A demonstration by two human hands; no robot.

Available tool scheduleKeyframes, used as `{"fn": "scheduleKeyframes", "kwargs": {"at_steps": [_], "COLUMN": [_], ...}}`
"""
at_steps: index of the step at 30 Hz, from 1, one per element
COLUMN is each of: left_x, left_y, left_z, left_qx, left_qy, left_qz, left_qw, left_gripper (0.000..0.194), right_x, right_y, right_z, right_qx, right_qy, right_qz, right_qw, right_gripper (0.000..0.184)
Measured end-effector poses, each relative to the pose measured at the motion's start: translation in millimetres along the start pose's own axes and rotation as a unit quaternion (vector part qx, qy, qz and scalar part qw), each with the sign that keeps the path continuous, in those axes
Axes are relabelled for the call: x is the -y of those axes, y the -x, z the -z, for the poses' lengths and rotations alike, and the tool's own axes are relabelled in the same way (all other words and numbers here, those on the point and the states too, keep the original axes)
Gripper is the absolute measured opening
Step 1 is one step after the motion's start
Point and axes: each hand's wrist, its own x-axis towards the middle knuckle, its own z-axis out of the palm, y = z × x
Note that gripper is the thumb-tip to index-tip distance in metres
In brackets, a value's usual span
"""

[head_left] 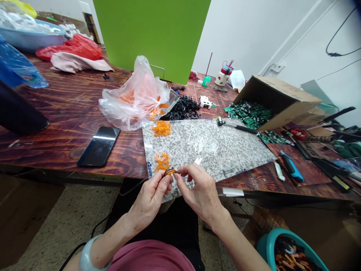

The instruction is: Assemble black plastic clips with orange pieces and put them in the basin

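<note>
Orange-and-black piece (170,172) takes centre stage

It's up at the near edge of the slab (242,146), left hand (153,192) pinching one end, right hand (199,188) closing thumb and finger on the other! Progress? Mid-batch, by my reading: two heaps of orange parts (161,128) and a mound of black parts (186,108) look like work left, while mixed pieces in the teal tub (263,246) may be done. Blue lettering (149,167) lines the slab's edge, too small to read.
</note>
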Motion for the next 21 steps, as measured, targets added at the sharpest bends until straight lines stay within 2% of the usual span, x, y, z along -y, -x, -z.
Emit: {"fn": "scheduleKeyframes", "kwargs": {"at_steps": [7,8,13,16,21], "left_x": [0.9,1.0,0.8,0.8,2.3], "left_y": [0.5,0.6,1.1,1.5,2.2], "left_z": [1.5,2.1,5.3,7.2,9.1], "left_qx": [0.019,0.024,0.054,0.077,0.099], "left_qy": [-0.019,-0.023,-0.058,-0.08,-0.112], "left_qz": [0.01,0.01,-0.01,-0.037,-0.071], "left_qw": [1.0,0.999,0.997,0.993,0.986], "left_gripper": [0.021,0.022,0.024,0.025,0.023], "right_x": [-0.4,-0.4,-2.9,-6.5,-9.2], "right_y": [0.1,-0.5,-3.6,-3.3,1.2], "right_z": [4.5,6.2,13.6,12.7,9.5], "right_qx": [0.01,0.013,0.068,0.101,0.117], "right_qy": [-0.018,-0.032,-0.147,-0.211,-0.262], "right_qz": [-0.005,-0.013,-0.033,-0.048,-0.087], "right_qw": [1.0,0.999,0.986,0.971,0.954], "right_gripper": [0.002,0.001,0.018,0.017,0.013]}}
